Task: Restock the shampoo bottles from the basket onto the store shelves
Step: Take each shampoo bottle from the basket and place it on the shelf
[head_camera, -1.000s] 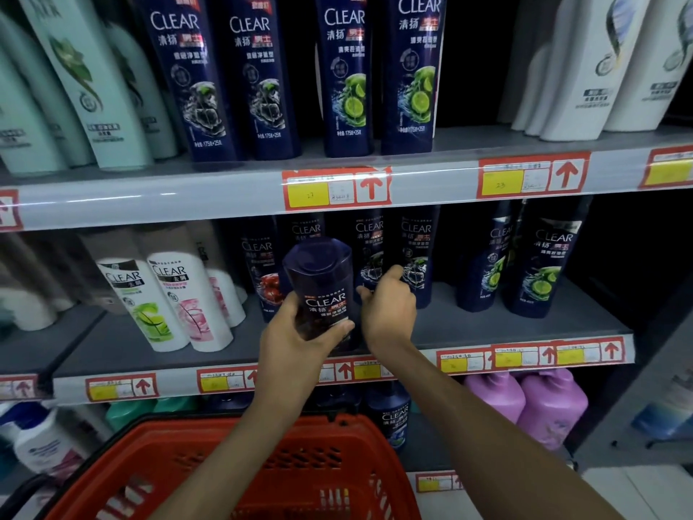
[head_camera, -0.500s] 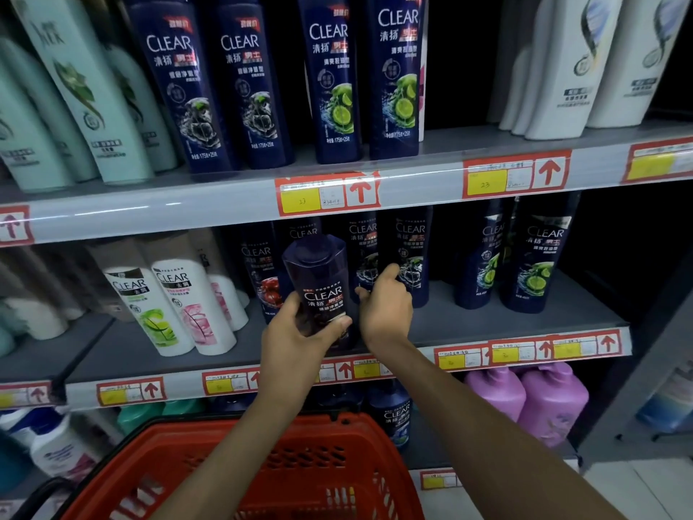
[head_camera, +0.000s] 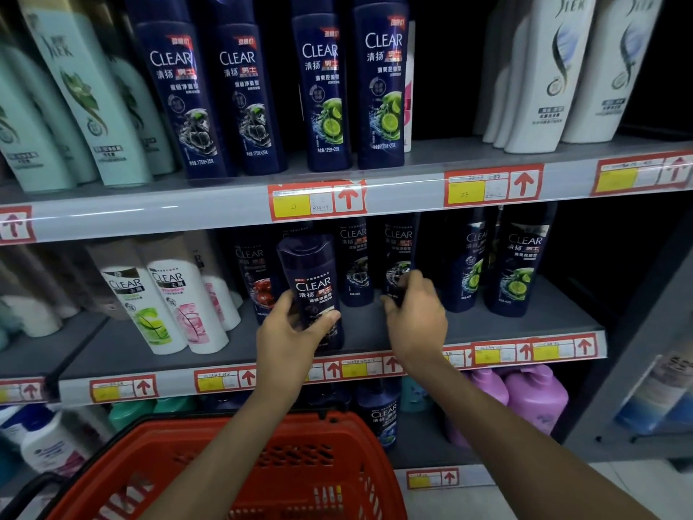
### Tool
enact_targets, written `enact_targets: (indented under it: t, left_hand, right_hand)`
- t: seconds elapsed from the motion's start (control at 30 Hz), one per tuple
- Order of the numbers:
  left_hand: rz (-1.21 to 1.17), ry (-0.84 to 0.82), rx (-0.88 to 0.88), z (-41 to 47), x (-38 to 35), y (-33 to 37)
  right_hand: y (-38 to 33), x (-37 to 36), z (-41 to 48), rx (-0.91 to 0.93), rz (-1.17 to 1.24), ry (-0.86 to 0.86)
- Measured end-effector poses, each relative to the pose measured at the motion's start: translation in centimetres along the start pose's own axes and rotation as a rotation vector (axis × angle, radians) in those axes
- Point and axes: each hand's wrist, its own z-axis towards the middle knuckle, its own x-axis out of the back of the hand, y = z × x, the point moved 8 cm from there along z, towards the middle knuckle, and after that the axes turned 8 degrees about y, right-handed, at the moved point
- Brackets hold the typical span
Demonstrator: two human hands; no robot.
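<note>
A dark blue CLEAR shampoo bottle (head_camera: 313, 283) stands upright near the front of the middle shelf (head_camera: 375, 328), and my left hand (head_camera: 290, 332) grips its lower part. To its right, my right hand (head_camera: 416, 317) wraps its fingers around the base of another dark blue CLEAR bottle (head_camera: 399, 253) standing further back on the same shelf. The red basket (head_camera: 262, 467) sits below my forearms at the bottom of the view; its contents are hidden by my arms.
More dark CLEAR bottles (head_camera: 521, 264) stand at the right of the middle shelf, white CLEAR bottles (head_camera: 180, 305) at the left. The upper shelf (head_camera: 412, 189) carries tall blue, green and white bottles. Purple bottles (head_camera: 536, 395) fill the lower shelf.
My right hand has moved right, off the held bottle, and onto the bottle standing behind. My left hand has pushed its bottle slightly further onto the shelf.
</note>
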Motion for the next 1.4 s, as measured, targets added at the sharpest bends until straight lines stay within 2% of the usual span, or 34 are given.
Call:
enact_targets:
  t: [0.07,0.23,0.4,1.07,1.2,1.4]
  left_hand:
    - [-0.007,0.009,-0.001,0.0,-0.2,0.1]
    - [-0.017,0.013,0.012,0.3,-0.8,-0.1]
    - [-0.013,0.014,0.005,0.4,-1.2,0.1]
    - [-0.019,-0.01,-0.032,0.5,-1.5,-0.2]
    - [-0.025,-0.035,-0.017,0.4,-1.6,-0.2]
    - [-0.041,-0.063,0.009,0.4,-2.4,-0.2]
  right_hand:
    - [1.2,0.6,0.9,-0.032,0.054,0.031]
    - [3.3,-0.8,2.0,-0.104,0.115,-0.038]
    - [3.9,-1.6,2.8,-0.152,0.181,-0.019]
    - [3.6,-3.3,3.1,-0.201,0.181,-0.032]
    - [3.8,-3.1,2.2,-0.231,0.251,-0.096]
    - [3.1,-2.2,0.4,-0.166,0.261,-0.256]
